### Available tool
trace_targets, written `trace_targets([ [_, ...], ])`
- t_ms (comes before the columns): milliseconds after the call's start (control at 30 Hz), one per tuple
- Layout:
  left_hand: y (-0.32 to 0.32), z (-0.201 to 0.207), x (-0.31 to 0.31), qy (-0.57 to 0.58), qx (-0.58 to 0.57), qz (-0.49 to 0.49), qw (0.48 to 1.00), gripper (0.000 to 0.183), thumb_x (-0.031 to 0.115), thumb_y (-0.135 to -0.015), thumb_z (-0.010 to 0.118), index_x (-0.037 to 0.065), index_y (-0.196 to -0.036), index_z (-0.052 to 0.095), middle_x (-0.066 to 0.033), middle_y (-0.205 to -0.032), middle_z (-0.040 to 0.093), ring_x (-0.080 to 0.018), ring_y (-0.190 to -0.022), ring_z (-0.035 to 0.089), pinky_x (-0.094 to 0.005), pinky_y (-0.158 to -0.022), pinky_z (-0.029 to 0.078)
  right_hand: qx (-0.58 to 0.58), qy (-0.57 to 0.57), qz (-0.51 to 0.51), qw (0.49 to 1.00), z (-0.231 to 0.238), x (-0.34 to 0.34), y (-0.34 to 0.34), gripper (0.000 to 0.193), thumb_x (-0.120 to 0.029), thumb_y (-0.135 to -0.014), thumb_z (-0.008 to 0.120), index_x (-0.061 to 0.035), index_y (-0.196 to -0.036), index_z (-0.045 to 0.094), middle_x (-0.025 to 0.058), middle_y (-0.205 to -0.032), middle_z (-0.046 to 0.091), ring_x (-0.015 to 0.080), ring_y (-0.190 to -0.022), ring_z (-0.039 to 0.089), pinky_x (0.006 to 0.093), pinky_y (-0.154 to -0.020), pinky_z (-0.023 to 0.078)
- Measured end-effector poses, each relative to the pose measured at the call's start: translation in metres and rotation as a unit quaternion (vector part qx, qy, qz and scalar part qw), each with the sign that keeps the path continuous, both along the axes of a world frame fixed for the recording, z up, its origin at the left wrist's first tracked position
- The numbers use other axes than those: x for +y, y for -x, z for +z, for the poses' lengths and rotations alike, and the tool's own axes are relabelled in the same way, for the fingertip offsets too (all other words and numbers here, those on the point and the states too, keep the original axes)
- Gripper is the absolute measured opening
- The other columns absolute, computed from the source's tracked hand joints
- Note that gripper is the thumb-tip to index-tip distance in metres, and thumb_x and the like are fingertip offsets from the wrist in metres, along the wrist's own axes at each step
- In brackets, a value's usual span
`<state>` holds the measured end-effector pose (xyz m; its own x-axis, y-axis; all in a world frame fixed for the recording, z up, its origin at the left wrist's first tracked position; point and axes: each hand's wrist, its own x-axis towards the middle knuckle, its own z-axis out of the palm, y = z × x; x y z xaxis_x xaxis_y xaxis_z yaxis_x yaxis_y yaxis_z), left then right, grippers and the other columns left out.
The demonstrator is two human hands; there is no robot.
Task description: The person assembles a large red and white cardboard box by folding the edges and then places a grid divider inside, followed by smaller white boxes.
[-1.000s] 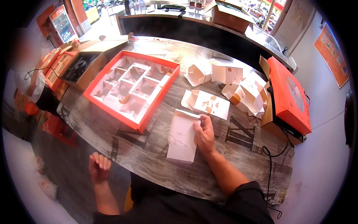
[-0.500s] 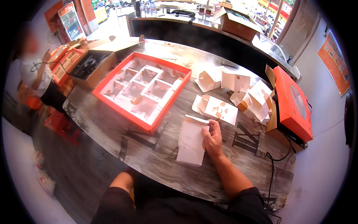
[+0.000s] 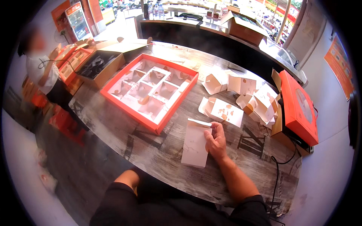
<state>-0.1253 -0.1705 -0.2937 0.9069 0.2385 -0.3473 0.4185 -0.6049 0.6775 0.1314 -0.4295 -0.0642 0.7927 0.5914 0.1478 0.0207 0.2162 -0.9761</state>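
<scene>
My right hand is closed on the right edge of a white folded paper box, fingers behind and thumb in front. The box looks flattened, with a narrow flap folded at its far end and a faint line drawing on its face. Below the table edge my left forearm shows, but the hand is hidden. Just beyond my right hand lies a white box with brown print, its left end open. Farther left sits a shallow red tray box with white dividers forming several compartments.
Several small open white boxes cluster at the back right. A red box with a round window leans there beside a black cable. An open brown carton holds dark items at the left. A person stands beyond it.
The whole scene has shifted slightly to the right in the picture. My right hand keeps its hold on the white paper box, nearly unmoved.
</scene>
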Motion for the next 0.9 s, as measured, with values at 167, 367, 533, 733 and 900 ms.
trace_targets([
  [167,-0.015,0.018,-0.008,-0.009,0.054,-0.141,0.988,0.047,0.029,-0.106,0.062,-0.001,-0.142,0.062,-0.0236,-0.133,0.069,-0.0346,-0.124,0.066,-0.0438,-0.106,0.05,-0.045,-0.008,-0.016,0.999,-0.006,0.002,-0.003,0.032,-0.009,-0.103,0.067,-0.0042,-0.129,0.048,0.0024,-0.101,0.062,0.0073,-0.085,0.059,0.0244,-0.072,0.049],
  [367,0.015,0.063,-0.023,0.056,0.128,-0.338,0.931,0.048,0.03,-0.107,0.062,-0.001,-0.142,0.061,-0.0236,-0.134,0.069,-0.0345,-0.124,0.066,-0.0434,-0.107,0.05,0.011,0.001,0.006,1.0,-0.002,0.002,0.003,0.032,-0.008,-0.103,0.067,-0.0053,-0.129,0.049,0.0023,-0.103,0.062,0.007,-0.086,0.058,0.0247,-0.074,0.048],
  [533,0.02,0.264,-0.048,0.22,0.139,-0.428,0.865,0.046,0.032,-0.112,0.057,0.001,-0.147,0.059,-0.0159,-0.139,0.069,-0.028,-0.125,0.067,-0.0385,-0.107,0.051,-0.011,-0.04,-0.012,0.999,-0.01,0.003,0.0,0.034,-0.005,-0.102,0.066,-0.005,-0.132,0.049,0.0034,-0.109,0.062,0.01,-0.094,0.059,0.026,-0.082,0.048],
  [733,-0.056,0.335,-0.018,0.294,-0.188,-0.281,0.894,0.042,0.025,-0.104,0.072,0.001,-0.138,0.063,-0.0114,-0.127,0.071,-0.0214,-0.115,0.068,-0.0352,-0.098,0.055,-0.024,-0.128,-0.024,0.991,-0.019,0.005,-0.011,0.041,-0.005,-0.106,0.057,-0.0033,-0.145,0.046,0.0057,-0.123,0.055,0.0125,-0.11,0.053,0.0273,-0.1,0.042],
  [900,-0.175,0.287,-0.054,0.146,-0.427,0.031,0.892,0.048,0.028,-0.103,0.072,0.003,-0.142,0.058,-0.0098,-0.133,0.064,-0.0173,-0.111,0.065,-0.0326,-0.092,0.055,-0.052,-0.178,-0.052,0.981,-0.02,-0.004,-0.025,0.042,-0.008,-0.108,0.054,-0.0048,-0.15,0.046,0.0066,-0.121,0.057,0.0143,-0.109,0.055,0.0295,-0.102,0.044],
])
